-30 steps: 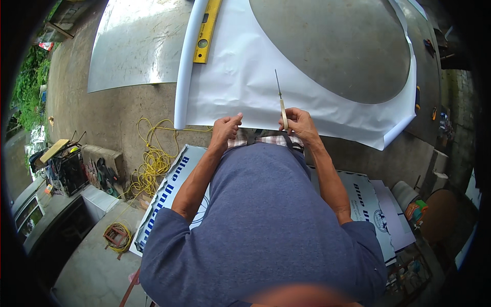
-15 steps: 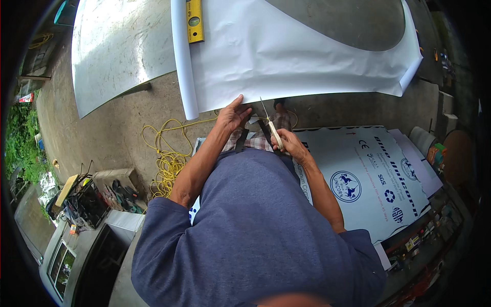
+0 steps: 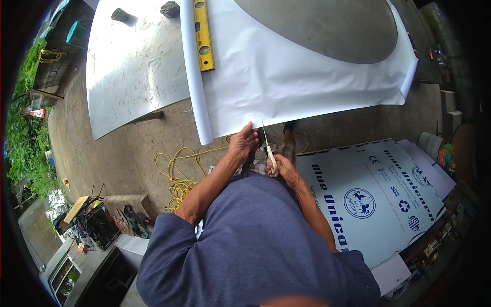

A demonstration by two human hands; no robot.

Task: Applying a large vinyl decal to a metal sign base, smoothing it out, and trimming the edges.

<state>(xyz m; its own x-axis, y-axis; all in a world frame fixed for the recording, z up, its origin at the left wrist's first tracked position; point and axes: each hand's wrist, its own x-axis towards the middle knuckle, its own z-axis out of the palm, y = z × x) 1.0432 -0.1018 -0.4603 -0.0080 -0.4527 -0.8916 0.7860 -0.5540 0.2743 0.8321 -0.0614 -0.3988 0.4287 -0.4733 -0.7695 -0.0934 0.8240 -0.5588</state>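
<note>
left hand (image 3: 244, 142) fingers pinching white sheet (image 3: 286, 77) edge; right hand (image 3: 284, 169) clenched on knife (image 3: 268, 148); keep sheet taut ahead of blade

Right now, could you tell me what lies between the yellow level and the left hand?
In the head view, only the white sheet with its rolled edge lies between the yellow level and the left hand, which touches the sheet's near edge.

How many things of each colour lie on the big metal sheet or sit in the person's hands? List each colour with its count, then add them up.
White: 1, the white sheet, its edge held by the left hand
Yellow: 1, the spirit level
Dark: 2, the dark cylinder and the dark lump
Pale-handled: 1, the cutting tool in the right hand
Total: 5
</note>
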